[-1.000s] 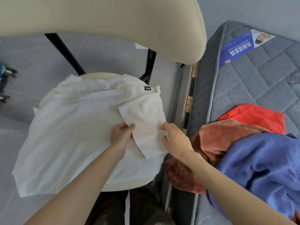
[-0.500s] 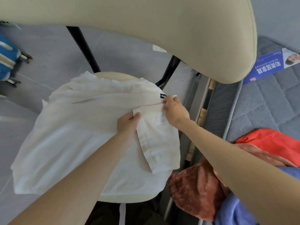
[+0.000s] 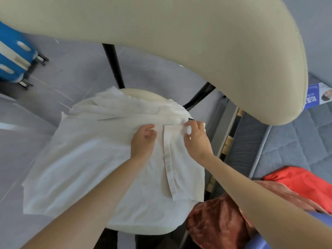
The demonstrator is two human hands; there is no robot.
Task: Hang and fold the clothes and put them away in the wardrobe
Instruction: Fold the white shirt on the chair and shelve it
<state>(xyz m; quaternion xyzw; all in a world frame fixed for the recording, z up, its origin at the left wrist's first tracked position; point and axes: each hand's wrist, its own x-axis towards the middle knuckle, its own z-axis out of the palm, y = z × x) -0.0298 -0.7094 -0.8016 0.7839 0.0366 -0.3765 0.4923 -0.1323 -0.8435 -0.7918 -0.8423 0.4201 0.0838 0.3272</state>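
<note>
Your white shirt [image 3: 100, 168] lies on the chair [image 3: 143, 229], sleeve folded in; your right hand [image 3: 197, 139] pinches it; your left hand [image 3: 142, 141] rests curled, grip unclear. Red clothes [image 3: 215, 221] lie near.

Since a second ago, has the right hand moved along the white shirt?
Yes. The right hand went from the side of the folded sleeve up to the black label, toward the chair back.

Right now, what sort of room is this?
Probably a bedroom: a bare mattress beside the chair, a suitcase, and a shirt spread out next to a pile of clothes.
</note>
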